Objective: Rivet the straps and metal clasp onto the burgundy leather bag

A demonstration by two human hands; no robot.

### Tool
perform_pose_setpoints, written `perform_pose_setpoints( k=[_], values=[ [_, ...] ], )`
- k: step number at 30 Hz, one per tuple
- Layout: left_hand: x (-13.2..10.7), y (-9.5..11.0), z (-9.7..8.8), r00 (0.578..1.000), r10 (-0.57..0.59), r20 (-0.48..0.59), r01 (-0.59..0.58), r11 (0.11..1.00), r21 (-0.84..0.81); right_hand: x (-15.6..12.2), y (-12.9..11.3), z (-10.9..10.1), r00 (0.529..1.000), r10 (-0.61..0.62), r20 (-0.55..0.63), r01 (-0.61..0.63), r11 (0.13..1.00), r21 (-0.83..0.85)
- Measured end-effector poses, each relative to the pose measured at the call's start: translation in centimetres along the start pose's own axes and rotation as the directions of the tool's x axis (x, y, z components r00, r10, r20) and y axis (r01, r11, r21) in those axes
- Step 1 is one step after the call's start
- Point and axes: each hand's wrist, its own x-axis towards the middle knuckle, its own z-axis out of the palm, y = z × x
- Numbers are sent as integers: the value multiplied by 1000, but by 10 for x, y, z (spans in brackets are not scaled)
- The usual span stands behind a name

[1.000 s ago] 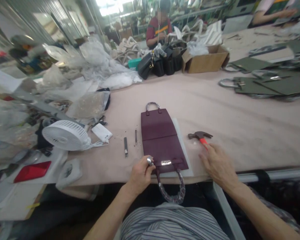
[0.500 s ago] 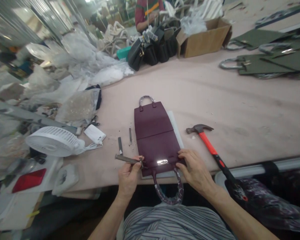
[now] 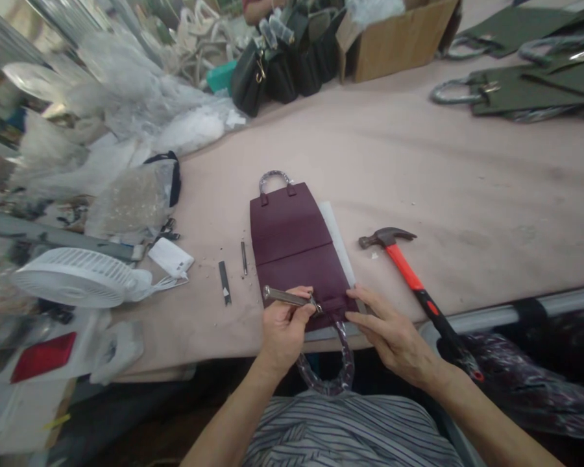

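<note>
A dark purple leather bag piece point(image 3: 294, 240) lies flat on the table, with one wrapped handle at the far end and another wrapped handle point(image 3: 348, 363) hanging over the near edge. My left hand point(image 3: 283, 334) is closed on a short metal punch point(image 3: 285, 296), held slanted over the bag's near part. A small shiny metal piece shows by its fingertips; the bag's silver plate is hidden. My right hand point(image 3: 394, 331) has its fingers stretched out, their tips touching the bag's near right corner. Under the bag, a pale board point(image 3: 338, 240) sticks out at the right.
A claw hammer point(image 3: 406, 269) lies to the right. Left of the bag are a flat metal tool point(image 3: 224, 283) and a thin rod point(image 3: 244, 258). Further left stands a white fan point(image 3: 80, 275). Black bags point(image 3: 279, 71), a cardboard box point(image 3: 399, 42) and green bag pieces point(image 3: 540, 87) lie farther back.
My left hand has moved right with the punch, from the bag's left edge to over its near middle, covering the silver plate. My right hand stays at the right edge. The view has shifted.
</note>
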Motion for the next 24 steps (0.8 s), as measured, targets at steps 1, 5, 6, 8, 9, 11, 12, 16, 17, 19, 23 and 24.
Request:
perform_pose_setpoints(
  k=[1,5,6,8,9,11,12,16,17,19,23,24],
  values=[
    [0,-2,0,1000,13,17,-13,1000,28,0,1,0,1000,-5,9,5,1000,-3],
    [-3,-2,-3,997,55,50,-58,996,71,5,2,-4,999,-24,47,24,1000,-2],
    [-3,-1,-4,997,57,49,-61,996,67,6,2,-4,998,-20,55,20,1000,0],
    [-1,2,-4,998,55,44,-57,997,53,8,2,-5,997,-2,71,2,1000,4],
    [-1,3,-3,998,52,45,-54,998,45,9,2,-6,997,5,79,-5,1000,4],
    [2,5,-1,997,49,59,-51,998,30,10,2,-6,995,16,94,-16,1000,4],
    [3,6,1,996,52,69,-54,998,25,11,2,-6,995,23,98,-24,1000,6],
    [8,7,10,991,90,97,-92,996,15,15,0,-7,994,33,103,-36,999,26],
    [9,8,12,989,104,101,-106,994,12,16,-1,-7,994,32,107,-35,999,27],
    [11,8,16,986,129,109,-132,991,16,16,-4,-7,993,36,116,-37,999,11],
    [12,9,21,977,161,138,-169,985,45,16,-8,-5,991,58,119,-50,996,-67],
    [11,8,21,977,160,141,-169,984,49,14,-8,-5,992,65,112,-56,995,-83]
  ],
)
